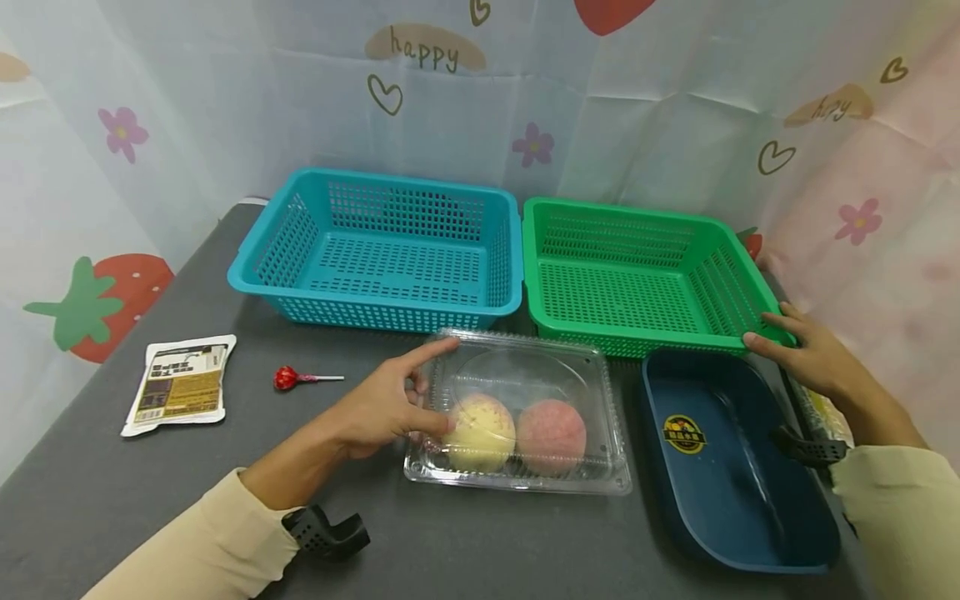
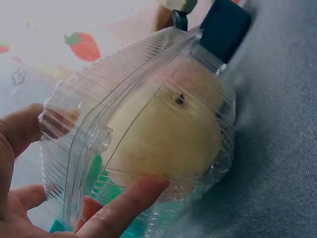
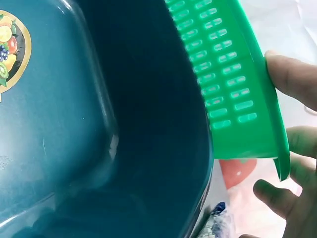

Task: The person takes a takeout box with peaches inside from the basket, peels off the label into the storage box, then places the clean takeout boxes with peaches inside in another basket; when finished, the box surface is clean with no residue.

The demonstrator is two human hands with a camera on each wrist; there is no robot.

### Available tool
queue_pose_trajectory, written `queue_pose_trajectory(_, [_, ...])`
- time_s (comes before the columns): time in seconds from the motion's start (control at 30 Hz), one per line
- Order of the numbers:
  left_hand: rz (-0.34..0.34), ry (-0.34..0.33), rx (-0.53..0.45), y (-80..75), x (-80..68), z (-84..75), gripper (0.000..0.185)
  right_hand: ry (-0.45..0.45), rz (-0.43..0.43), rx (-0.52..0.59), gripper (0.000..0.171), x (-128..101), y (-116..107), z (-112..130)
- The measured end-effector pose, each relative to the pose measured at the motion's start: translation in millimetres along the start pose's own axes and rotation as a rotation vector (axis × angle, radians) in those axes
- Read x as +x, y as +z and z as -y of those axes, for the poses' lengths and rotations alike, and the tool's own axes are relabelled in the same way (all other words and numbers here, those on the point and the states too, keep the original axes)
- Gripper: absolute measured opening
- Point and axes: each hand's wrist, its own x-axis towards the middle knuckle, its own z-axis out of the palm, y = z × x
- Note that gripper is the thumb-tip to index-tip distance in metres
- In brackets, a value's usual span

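Head view: left hand (image 1: 382, 408) pinches clear clamshell box (image 1: 525, 367) containing two peaches (image 1: 480, 429); right hand (image 1: 813, 358) grips empty green basket (image 1: 637, 275)'s corner, beside empty blue basket (image 1: 382, 250).

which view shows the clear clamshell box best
The head view: the whole clear clamshell box shows, two round fruits inside, left hand gripping its side. Left wrist shows one end close. Right wrist shows none.
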Motion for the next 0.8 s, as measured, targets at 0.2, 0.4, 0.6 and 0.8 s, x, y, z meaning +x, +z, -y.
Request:
queue_pose_trajectory(0.2, [0.017, -0.004, -0.064, 2.8, -10.3, -18.5, 0.094, 0.015, 0.024, -0.025, 0.074, 1, -2, 2])
queue_pose_trajectory(0.4, [0.018, 0.021, -0.038, 7.4, -12.4, -44.3, 0.094, 0.025, 0.04, -0.027, 0.075, 1, -3, 3])
queue_pose_trajectory(0.6, [0.035, 0.029, -0.035, 12.0, -5.3, -70.3, 0.094, 0.046, 0.06, -0.017, 0.077, 1, -6, 5])
queue_pose_trajectory(0.8, [0.021, 0.041, 0.014, 16.8, 8.8, -95.5, 0.091, 0.04, 0.062, -0.03, 0.076, 2, -6, 6])
